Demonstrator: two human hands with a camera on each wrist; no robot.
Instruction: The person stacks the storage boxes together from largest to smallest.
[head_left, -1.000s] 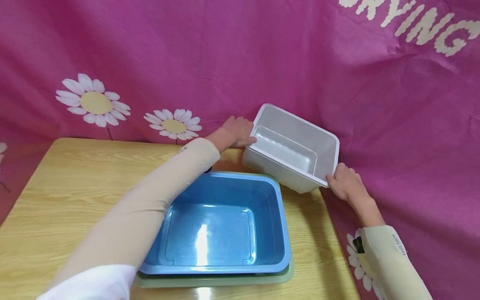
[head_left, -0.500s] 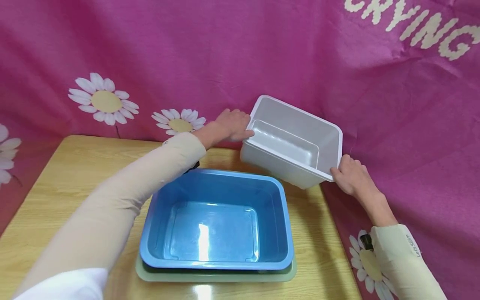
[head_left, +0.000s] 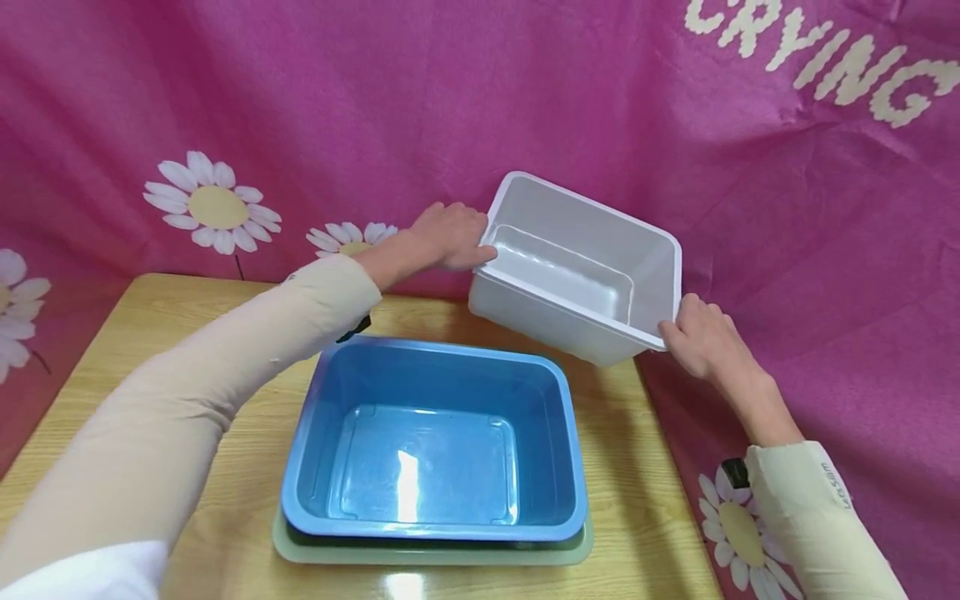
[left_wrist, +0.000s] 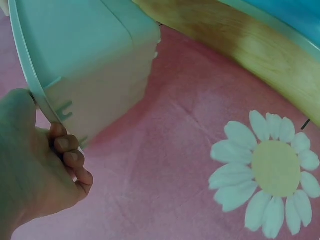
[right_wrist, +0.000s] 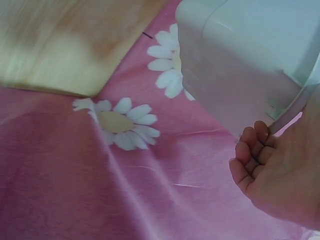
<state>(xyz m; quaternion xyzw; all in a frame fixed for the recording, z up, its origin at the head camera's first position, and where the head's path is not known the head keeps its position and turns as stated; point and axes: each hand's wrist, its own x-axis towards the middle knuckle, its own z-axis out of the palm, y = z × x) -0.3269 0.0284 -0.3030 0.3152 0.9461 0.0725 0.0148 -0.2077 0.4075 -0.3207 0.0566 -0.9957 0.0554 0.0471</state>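
Both hands hold a pale grey plastic bin (head_left: 570, 312) above the far right corner of the table, its open top tilted towards the head camera. My left hand (head_left: 448, 237) grips the rim at the bin's left end, thumb over the edge. At the opposite end, my right hand (head_left: 703, 337) grips the rim near the front corner. In the left wrist view, fingers (left_wrist: 72, 155) curl under the rim of the bin (left_wrist: 100, 75). The right wrist view shows curled fingers (right_wrist: 250, 150) beneath the rim too. Inside, the grey bin has nothing visible.
A blue bin (head_left: 427, 529) sits in a green one (head_left: 420, 553) on the wooden table (head_left: 630, 508), in front of the grey bin. A pink cloth (head_left: 420, 100) with daisies hangs behind and to the right, close to the grey bin and right hand.
The grey bin and both hands have moved up and slightly left in the head view, away from the blue bin. Both hands have kept their hold on the rim.
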